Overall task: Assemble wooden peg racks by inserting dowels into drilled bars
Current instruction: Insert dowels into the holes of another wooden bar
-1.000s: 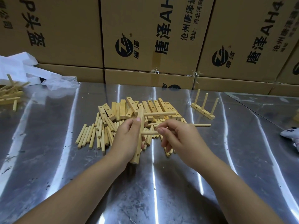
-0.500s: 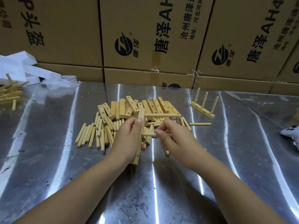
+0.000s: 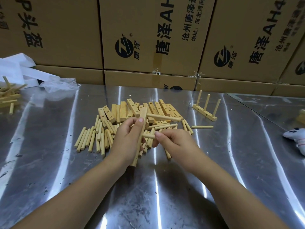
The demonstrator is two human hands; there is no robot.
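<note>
- We see the left hand at frame centre gripping a drilled bar, held nearly upright, its lower end close to the table.
- The right hand pinches a dowel whose tip meets the bar's middle; a second dowel juts rightward from the bar's upper end.
- Behind the hands lie a pile of bars and, left of centre, loose dowels.
- A finished rack stands right of centre, a single dowel near it.
- We note bare steel at lower left and lower right.
- Cardboard boxes wall the table's far edge.
</note>
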